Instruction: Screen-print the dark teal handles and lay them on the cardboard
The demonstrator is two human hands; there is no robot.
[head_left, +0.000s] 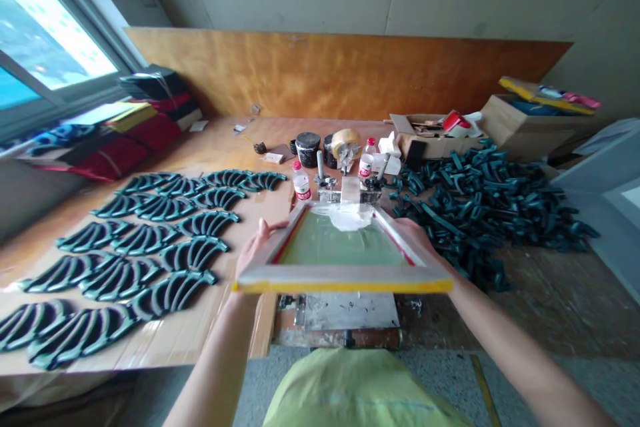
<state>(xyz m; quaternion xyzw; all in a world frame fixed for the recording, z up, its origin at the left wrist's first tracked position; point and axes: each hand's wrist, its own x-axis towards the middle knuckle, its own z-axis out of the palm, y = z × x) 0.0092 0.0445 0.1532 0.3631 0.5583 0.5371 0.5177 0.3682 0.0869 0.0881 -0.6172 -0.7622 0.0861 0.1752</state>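
A screen printing frame (340, 275) with metal sides, a yellow front edge and greenish mesh is tilted up in front of me. My left hand (256, 245) is closed on its left side, with the fingertips showing past the edge. On the right side my right hand (413, 232) grips the frame, its fingers mostly hidden behind it. Whitish material lies at the back of the mesh, by a pale upright block (350, 193). Behind the frame is a metal hinge clamp (327, 196) with upright posts. A metal base plate (353, 311) shows below the front edge.
Rows of dark green curved slatted parts (145, 240) lie on cardboard at left. A heap of similar-coloured parts (480, 207) is at right. Behind the clamp stand a black tub (308, 149) and red-capped bottles (301, 181). Cardboard boxes (520, 132) stand at back right.
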